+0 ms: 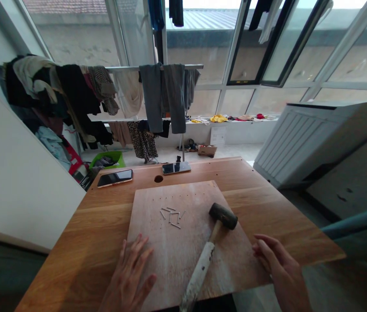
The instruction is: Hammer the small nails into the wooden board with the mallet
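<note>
Left hand (130, 268) splayed on board (167, 260), left side, gripping nothing; right hand (276, 262) curled at right edge, can't tell if pinching anything. Loose nails (175, 225) mid-board, mallet (205, 259) on right; bumping it could scatter nails.

Domestic interior, probably an enclosed balcony or sunroom used for drying laundry. Far side: tall framed windows (203, 47), including one open dark-framed casement (292, 43), face an outside wall (76, 39) and tiled roof (69, 5). Far left: a drying rack (128, 68) carries grey trousers (152, 97) and many other garments (76, 86); a green tub (119, 157) of cloth stands below. Far centre: footwear (190, 145) and a cardboard box (207, 150) lie on the floor. Near: a wooden table (268, 208) bears two phones (115, 178).
</note>
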`<state>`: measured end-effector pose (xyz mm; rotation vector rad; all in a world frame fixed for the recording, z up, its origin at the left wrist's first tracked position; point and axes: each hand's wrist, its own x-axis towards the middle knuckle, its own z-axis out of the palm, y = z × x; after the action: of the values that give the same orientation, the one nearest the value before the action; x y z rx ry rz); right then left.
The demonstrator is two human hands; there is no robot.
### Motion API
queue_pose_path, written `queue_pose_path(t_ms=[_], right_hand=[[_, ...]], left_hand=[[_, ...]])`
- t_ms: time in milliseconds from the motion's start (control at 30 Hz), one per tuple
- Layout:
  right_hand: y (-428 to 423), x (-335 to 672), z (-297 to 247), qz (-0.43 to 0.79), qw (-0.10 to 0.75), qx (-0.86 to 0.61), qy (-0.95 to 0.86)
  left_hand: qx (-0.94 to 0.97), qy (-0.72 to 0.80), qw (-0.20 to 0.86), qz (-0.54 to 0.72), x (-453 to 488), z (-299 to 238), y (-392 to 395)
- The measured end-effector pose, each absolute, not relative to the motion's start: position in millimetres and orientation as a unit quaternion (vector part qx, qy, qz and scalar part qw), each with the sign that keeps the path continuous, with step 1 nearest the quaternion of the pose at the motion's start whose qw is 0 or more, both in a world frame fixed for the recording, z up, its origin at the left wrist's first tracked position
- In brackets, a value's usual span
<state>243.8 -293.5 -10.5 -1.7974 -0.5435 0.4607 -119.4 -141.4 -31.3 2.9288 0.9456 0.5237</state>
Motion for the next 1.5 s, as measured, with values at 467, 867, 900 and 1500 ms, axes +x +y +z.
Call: queue_pose_path(t_ms=[467,867,900,1500], right_hand=[[-240.9,210.2,11.9,0.201,0.268,-0.784,-0.522],[-237.3,213.4,10.8,0.276,0.374,-0.769,-0.440],[-239.4,215.8,9.0,0.305,0.404,-0.761,-0.406],[-244.2,237.9,-7.4,0.107,0.277,-0.849,-0.437]], left_hand=[[0.943,0.297,0.015,0.148,-69.7,-7.9,-125.3],[0.959,0.208,0.122,0.149,69.3,-14.6,-80.4],[0.959,0.197,0.135,0.151,79.4,-14.6,-85.6],[0.982,0.083,0.132,0.104,124.6,22.7,-53.9]])
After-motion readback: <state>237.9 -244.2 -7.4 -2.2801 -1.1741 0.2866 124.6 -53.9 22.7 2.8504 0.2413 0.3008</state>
